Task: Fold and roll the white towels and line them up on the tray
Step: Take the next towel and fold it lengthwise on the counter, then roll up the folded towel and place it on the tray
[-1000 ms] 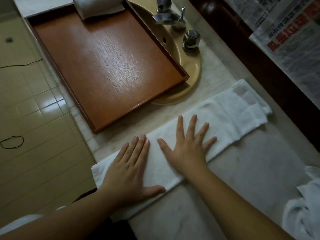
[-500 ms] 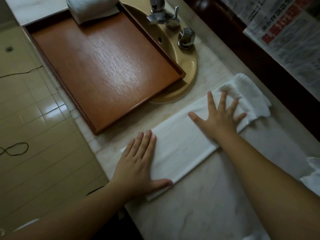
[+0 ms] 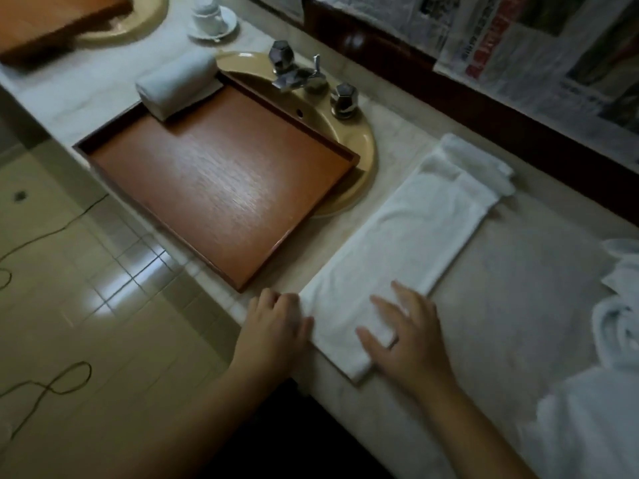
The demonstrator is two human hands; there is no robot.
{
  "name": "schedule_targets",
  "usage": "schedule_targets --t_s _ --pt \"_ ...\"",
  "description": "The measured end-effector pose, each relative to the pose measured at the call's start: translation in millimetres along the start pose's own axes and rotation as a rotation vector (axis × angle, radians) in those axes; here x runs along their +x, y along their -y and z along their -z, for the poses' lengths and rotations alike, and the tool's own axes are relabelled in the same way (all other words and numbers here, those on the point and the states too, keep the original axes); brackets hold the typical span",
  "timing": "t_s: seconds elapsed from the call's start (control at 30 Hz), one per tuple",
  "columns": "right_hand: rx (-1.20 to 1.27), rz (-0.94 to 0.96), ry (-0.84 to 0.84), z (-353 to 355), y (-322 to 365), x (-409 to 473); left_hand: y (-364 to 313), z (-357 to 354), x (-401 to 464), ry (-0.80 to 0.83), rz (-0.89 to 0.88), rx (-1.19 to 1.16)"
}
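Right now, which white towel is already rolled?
The rolled towel at the tray's far corner; the folded towel lies flat, the rest are heaped.

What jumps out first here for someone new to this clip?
The long folded white towel laid diagonally on the marble counter, with both hands at its near end: the right hand flat on it, the left hand at its corner. To its left, a wooden tray sits partly over the sink, with one rolled towel at its far end.

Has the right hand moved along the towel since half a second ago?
Yes. The right hand slid back from the folded towel's far end, by the wall, to its near end.
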State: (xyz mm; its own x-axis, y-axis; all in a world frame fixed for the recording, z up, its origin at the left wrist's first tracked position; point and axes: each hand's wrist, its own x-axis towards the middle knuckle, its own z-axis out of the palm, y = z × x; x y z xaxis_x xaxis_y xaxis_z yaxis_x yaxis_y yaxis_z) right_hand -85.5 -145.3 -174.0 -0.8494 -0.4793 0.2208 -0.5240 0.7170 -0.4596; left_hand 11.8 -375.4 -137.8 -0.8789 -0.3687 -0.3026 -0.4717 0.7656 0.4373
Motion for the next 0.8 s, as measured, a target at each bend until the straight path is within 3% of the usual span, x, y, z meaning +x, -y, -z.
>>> schedule_targets --t_s 0.17,0.43,0.5,0.6,0.67,0.8 --pt "-0.046 -0.033 0.059 -5 41 -74 23 9 2 0.082 -0.064 -0.143" --pt "-0.118 -0.047 -0.127 -23 65 -115 31 15 15 0.079 -0.042 -0.288" --pt "-0.173 -0.072 -0.167 -29 72 -123 39 16 16 0.089 -0.209 -0.217" --pt "-0.192 -0.108 -0.138 -31 85 -129 57 16 25 -0.02 -0.791 0.114" --pt "-0.226 -0.099 -0.068 -31 86 -135 73 15 36 0.023 -1.07 0.269" --pt "-0.294 -0.079 -0.016 -37 84 -147 107 8 49 0.163 -1.192 0.33"
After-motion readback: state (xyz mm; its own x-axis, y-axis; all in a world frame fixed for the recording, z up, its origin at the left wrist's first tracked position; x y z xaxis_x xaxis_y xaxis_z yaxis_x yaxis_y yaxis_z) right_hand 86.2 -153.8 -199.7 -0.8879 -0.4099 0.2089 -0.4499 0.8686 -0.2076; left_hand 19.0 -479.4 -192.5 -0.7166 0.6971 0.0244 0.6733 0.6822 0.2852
